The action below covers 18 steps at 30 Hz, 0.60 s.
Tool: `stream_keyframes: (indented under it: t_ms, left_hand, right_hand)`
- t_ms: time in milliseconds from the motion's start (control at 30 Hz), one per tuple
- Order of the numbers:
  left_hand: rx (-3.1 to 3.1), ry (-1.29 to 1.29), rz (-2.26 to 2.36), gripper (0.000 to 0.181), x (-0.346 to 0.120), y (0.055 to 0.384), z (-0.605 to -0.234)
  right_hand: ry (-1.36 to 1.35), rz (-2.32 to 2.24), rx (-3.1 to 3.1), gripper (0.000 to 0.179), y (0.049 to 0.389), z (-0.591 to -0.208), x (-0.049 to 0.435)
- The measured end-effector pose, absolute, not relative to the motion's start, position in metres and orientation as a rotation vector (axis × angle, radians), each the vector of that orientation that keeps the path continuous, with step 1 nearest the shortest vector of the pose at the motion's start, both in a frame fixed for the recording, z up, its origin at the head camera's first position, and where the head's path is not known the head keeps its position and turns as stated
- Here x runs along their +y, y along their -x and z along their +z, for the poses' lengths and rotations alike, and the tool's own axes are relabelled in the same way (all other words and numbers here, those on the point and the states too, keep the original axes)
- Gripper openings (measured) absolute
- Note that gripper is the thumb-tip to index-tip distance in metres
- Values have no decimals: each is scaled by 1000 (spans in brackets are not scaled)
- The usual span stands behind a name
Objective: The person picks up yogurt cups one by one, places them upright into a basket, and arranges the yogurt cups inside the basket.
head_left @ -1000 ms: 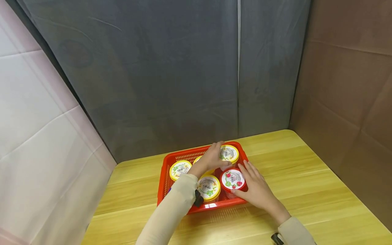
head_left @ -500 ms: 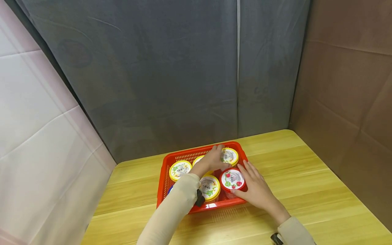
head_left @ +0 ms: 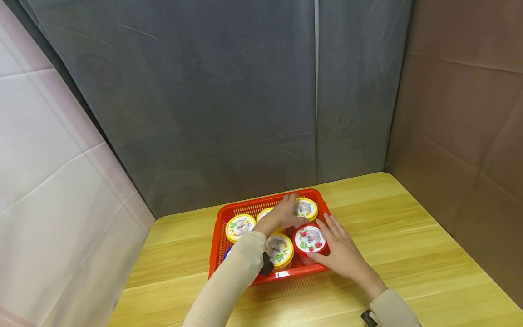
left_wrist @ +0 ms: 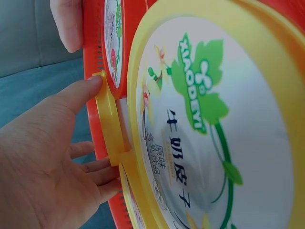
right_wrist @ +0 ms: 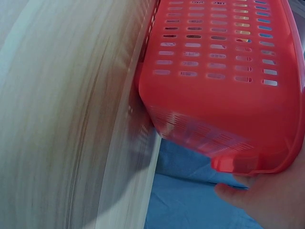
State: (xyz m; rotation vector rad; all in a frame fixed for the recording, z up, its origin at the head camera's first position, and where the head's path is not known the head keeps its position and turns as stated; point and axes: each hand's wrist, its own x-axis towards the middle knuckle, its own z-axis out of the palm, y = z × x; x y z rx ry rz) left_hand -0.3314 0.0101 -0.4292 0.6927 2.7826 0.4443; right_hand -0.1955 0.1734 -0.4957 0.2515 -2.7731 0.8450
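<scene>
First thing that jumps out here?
The red basket on the wooden table, packed with round tubs. The left hand rests on a yellow-lidded tub at the far right corner; the right hand touches the red-lidded tub in front of it.

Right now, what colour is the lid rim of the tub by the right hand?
Red, on the tub beside the right hand; the head view shows it best.

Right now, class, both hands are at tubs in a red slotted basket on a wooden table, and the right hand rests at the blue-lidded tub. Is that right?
Not quite. The right hand rests at the red-lidded tub, not a blue-lidded one, as the head view shows. The rest holds: the left hand is at a yellow-lidded tub, both in the red slotted basket on the wooden table.
</scene>
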Motion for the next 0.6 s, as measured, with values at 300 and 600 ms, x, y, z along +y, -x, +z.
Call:
stream_keyframes:
  t_ms: [300, 600]
  left_hand:
    - [2760, -668, 460, 92, 7, 332, -430]
    - [2746, -675, 474, 90, 4, 332, -431]
  right_hand:
    - [-254, 855, -2784, 94, 196, -496, 172]
    - [-265, 848, -2786, 95, 199, -497, 171]
